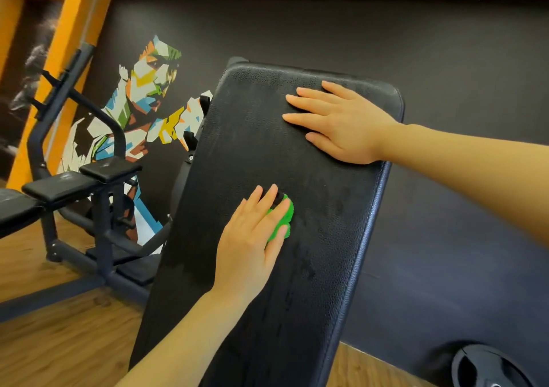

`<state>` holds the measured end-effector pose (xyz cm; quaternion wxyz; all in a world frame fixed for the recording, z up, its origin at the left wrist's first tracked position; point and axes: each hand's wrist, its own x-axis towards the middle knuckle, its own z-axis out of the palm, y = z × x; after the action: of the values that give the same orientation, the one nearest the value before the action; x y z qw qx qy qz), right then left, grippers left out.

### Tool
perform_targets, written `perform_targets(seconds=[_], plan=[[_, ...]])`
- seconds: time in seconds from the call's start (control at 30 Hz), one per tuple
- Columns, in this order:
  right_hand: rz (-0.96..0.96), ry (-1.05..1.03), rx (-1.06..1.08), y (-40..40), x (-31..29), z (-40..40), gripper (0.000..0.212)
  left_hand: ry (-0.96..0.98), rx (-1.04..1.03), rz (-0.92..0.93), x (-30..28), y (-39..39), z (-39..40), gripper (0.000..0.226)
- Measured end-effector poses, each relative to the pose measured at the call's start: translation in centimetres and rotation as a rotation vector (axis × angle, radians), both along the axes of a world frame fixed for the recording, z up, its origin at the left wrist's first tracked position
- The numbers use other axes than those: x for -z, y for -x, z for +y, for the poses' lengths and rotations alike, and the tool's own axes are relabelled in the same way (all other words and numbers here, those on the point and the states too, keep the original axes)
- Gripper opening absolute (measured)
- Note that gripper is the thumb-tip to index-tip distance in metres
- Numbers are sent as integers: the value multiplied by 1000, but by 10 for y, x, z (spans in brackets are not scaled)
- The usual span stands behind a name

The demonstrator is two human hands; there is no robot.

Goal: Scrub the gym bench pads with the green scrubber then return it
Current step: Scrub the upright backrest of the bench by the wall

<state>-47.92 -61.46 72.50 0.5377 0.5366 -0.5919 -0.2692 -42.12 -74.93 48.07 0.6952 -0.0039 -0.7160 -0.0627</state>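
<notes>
A long black bench pad [312, 196] rises tilted through the middle of the view, with dull wet streaks on its surface. My left hand [252, 238] presses the green scrubber [282, 219] against the pad's middle, fingers curled over it so only its right edge shows. My right hand [341, 122] lies flat with straight fingers on the pad's upper part, near its right edge.
A second black bench [68, 184] with a dark metal frame stands at the left on the wooden floor [59, 342]. A dark wall with a colourful mural [142, 104] is right behind. A black weight plate [490, 369] lies at the bottom right.
</notes>
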Motion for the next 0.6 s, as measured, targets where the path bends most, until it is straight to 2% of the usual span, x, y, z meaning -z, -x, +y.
perform_targets(seconds=[0.1,0.3,0.6], plan=[[-10,3,-5,0,0,-1,58,-21,18,40,-9,0,5,41],[-20,6,-32,0,-1,-1,57,-36,28,102,-75,11,19,42],[-15,-4,-37,-1,-1,-1,59,-53,17,76,-61,14,18,43]])
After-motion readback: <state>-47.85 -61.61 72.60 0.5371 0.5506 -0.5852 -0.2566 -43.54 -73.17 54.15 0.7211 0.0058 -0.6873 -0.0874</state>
